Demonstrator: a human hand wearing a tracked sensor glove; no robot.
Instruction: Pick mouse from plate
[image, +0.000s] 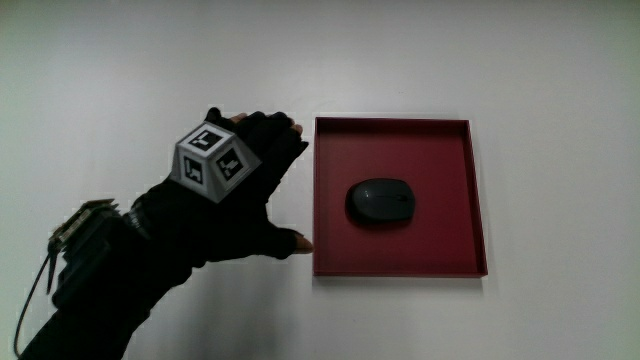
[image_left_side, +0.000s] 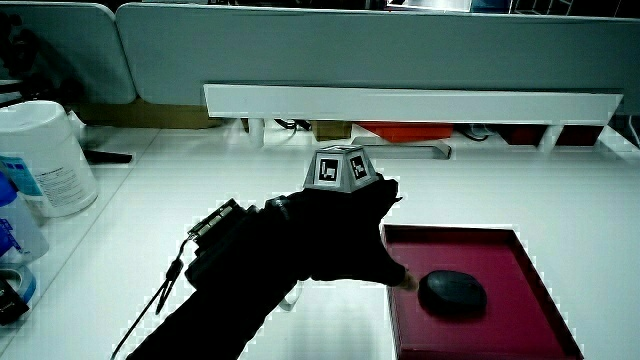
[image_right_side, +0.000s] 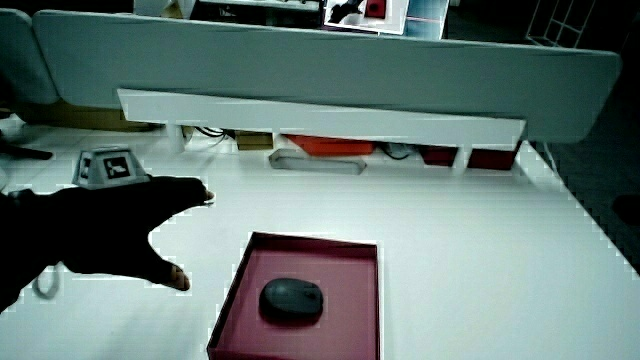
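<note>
Near the middle of the shallow red plate (image: 400, 262) a dark mouse (image: 380, 202) is seen lying flat — untouched. Beside the plate's rim the hand (image: 232, 195) is held with fingers spread wide, nothing grasped. The mouse is judged light, rigid and smooth-shelled — somewhat slippery; its two long flanks are best pinched between thumb and fingers, from above.

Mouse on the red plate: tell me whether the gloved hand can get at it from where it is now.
Probably yes. The hand hovers beside the plate, fingers spread, holding nothing. The mouse lies alone there, uncovered.
</note>
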